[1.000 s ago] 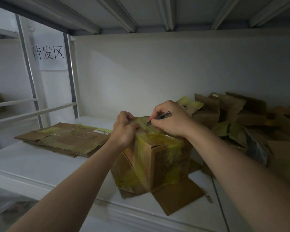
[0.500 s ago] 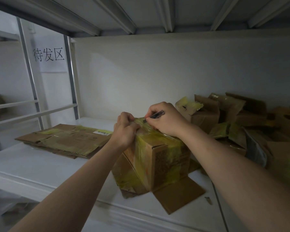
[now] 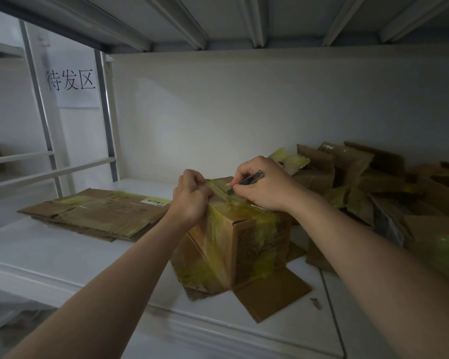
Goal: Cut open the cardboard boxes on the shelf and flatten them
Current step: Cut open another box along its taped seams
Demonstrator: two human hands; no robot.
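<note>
Box (image 3: 244, 242) stands near the front edge of the shelf (image 3: 62, 255), its lower flaps splayed out. Judged light and likely empty, stiff at the corners, with slick tape. It is best held at a top edge away from the blade. Left hand (image 3: 192, 198) clamps the top left edge. Right hand (image 3: 262, 187) is closed round the knife (image 3: 246, 180), tip on the top tape. Against one second ago, grips and box are unchanged and the blade has barely advanced.
</note>
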